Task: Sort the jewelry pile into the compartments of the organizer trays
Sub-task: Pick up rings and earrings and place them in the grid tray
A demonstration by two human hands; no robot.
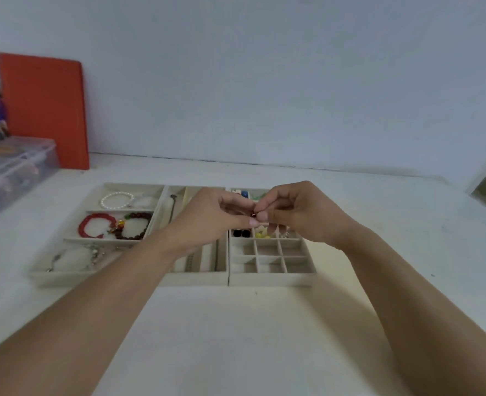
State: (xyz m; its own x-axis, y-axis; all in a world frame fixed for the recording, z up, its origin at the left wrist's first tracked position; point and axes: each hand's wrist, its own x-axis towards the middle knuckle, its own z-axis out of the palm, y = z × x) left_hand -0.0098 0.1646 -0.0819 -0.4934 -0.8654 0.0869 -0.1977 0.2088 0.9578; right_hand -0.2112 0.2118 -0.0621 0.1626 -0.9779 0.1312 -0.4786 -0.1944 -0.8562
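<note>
At my far left a clear plastic storage box (pixel 13 170) sits on the white table (pixel 250 338), with blurred coloured things behind it and an orange board (pixel 44 110) leaning on the wall; I can read no writing or label on any of these.

Three beige organizer trays stand side by side, touching. The left tray (pixel 64 277) has three wide compartments: the far one holds one white pearl bracelet (pixel 116 200), the middle one holds two bracelets, a red bead bracelet (pixel 96 225) and a dark brown bead bracelet (pixel 136 227) with a green bead, and the near one holds a silver chain piece (pixel 93 254) on a white cushion. The middle tray (pixel 196 277) has long narrow slots; I see one thin chain (pixel 173 208) in a far slot and others near my wrist, too hidden to count. The right tray (pixel 270 278) is a grid of small squares; the six nearest me show only their lining, while farther ones hold small black pieces (pixel 241 232), yellow beads (pixel 261 237) and blue beads (pixel 244 193).

My left hand (pixel 216 215) reaches in from the lower left, fingers curled, thumb and fingertips pinching. My right hand (pixel 296 212) comes from the lower right, fingers curled the same way. Both pinch one tiny piece of jewelry (pixel 253 215) between them, with a speck of red on it, held above the far part of the right tray. It is too small for me to tell what it is.
</note>
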